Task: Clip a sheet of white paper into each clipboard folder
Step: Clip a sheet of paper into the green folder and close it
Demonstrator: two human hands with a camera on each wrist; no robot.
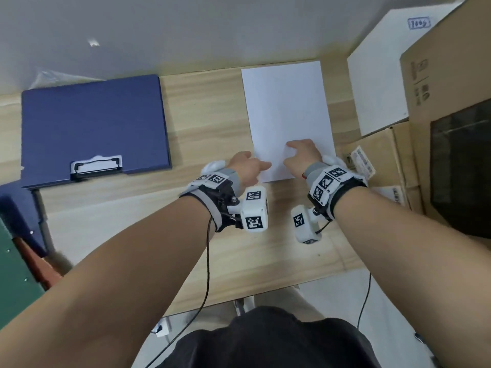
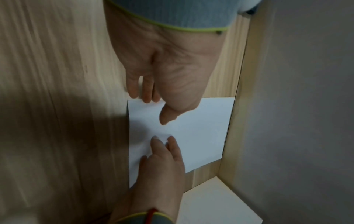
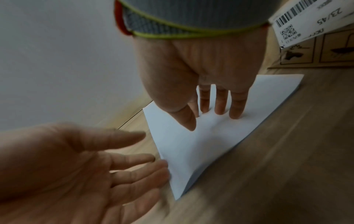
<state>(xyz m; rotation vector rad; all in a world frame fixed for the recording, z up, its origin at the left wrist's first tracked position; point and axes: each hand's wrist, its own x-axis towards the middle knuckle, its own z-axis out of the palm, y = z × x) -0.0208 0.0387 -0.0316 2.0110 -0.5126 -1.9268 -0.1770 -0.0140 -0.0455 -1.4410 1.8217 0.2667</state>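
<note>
Presently: paper stack [image 1: 288, 115] lay at tabletop [image 1: 212, 107] far edge, right of blue clipboard folder [image 1: 93, 126]. Right hand [image 1: 303, 155] pressed flat fingertips on top; left hand [image 1: 247, 166], fingers straight, touched near-left corner. Risk: several sheets lifting together.

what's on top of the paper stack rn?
Only hands: the right hand presses straight fingers onto the paper stack; the left hand touches its left edge. Lower sheets and the table beneath are covered.
</note>
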